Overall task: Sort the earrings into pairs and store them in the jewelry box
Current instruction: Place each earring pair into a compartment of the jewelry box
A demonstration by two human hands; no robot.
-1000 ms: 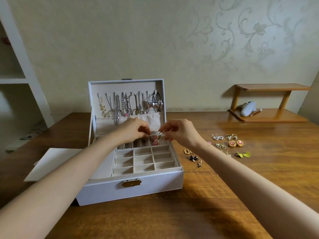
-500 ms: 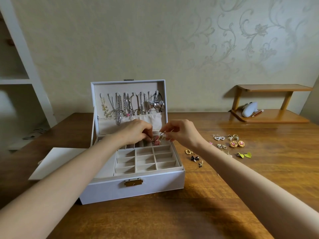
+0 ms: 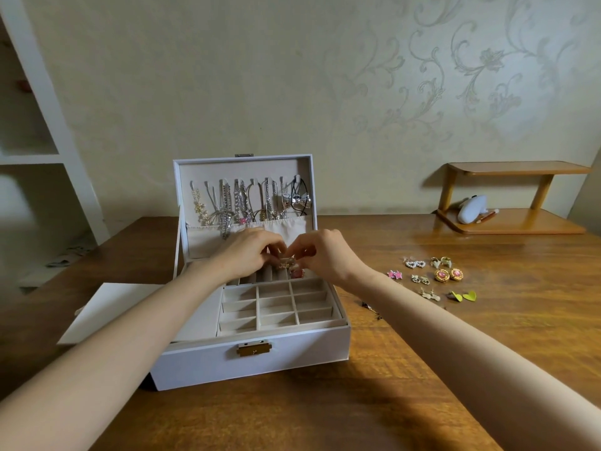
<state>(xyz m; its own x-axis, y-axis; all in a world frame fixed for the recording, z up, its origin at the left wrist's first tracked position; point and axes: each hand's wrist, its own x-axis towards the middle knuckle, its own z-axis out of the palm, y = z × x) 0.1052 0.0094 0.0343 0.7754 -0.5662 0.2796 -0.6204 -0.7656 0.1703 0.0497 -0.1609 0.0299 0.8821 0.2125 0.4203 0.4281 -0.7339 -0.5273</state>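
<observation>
While my left hand (image 3: 248, 257) and right hand (image 3: 327, 257) pinch one small earring (image 3: 287, 264) over the jewelry box (image 3: 253, 364), I should seat it gently in a back slot (image 3: 264, 275).

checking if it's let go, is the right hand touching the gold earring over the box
Touching. The head view shows the right hand pinching the gold earring at its fingertips, with the left hand pinching its other side.
</observation>
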